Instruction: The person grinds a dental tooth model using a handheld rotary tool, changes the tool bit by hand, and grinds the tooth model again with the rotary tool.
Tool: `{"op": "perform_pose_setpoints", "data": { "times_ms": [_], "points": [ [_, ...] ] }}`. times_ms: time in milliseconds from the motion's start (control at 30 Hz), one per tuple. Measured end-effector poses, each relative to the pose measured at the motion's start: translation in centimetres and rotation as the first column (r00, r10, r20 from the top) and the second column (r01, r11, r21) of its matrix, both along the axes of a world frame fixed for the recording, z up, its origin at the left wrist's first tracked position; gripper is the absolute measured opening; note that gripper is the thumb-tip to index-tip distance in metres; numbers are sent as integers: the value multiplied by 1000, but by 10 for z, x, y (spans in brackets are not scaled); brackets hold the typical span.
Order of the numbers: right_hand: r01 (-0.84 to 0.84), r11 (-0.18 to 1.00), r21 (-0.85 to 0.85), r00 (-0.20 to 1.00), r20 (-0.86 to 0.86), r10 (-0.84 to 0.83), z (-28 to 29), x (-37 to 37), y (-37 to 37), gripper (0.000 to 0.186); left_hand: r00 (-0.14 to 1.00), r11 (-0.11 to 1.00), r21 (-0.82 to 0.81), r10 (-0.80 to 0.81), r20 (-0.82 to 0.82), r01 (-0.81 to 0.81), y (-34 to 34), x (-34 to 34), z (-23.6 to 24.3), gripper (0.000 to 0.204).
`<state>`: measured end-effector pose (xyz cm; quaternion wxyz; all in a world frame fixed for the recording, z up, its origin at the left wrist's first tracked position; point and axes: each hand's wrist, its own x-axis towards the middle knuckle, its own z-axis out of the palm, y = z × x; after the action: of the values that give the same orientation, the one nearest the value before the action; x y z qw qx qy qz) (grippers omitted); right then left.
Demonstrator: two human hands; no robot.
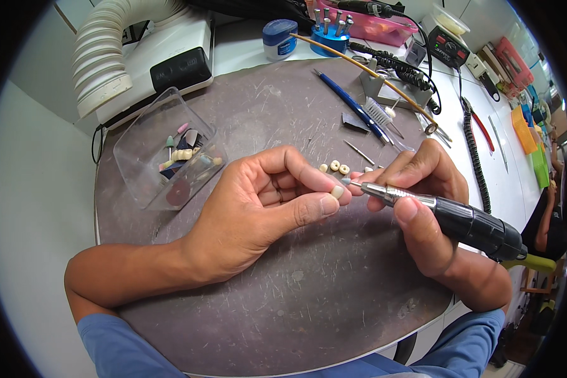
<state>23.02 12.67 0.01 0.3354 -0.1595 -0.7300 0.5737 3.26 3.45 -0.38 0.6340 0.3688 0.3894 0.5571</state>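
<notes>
Over mat (pixel 283 315) | left hand (pixel 252 211) pinches crown (pixel 337 192) | right hand (pixel 423 234) grips handpiece (pixel 460 219), slanting, tip up-left

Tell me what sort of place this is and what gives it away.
Probably a dental lab: a rotary handpiece in the right hand, a tooth-shaped piece in the left hand, and loose tooth-like pieces on the worktop.

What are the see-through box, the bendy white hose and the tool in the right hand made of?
Box: probably glossy plastic, as you can see through its walls. Hose: likely flexible plastic, with a low sheen and ribs. Tool: apparently polished metal towards the front, given its silver shine; the black rear could be plastic or coated metal.
</notes>
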Motion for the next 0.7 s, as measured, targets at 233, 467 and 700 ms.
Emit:
{"op": "perform_pose_setpoints", "data": {
  "times_ms": [233, 467, 700],
  "points": [
    [-10, 998, 56, 1000, 2, 10, -1, 0, 0, 34, 1000, 1000, -2, 11, -6, -11, 0, 0, -1, 13],
    [-14, 1000, 22, 1000, 4, 14, 0, 0, -2, 32, 1000, 1000, -8, 14, -6, -14, 0, 0, -1, 13],
    [-28, 1000, 12, 999, 21, 28, 2, 0, -2, 33, 1000, 1000, -2, 4, -1, -4, 0, 0, -2, 14]
  ]
}}
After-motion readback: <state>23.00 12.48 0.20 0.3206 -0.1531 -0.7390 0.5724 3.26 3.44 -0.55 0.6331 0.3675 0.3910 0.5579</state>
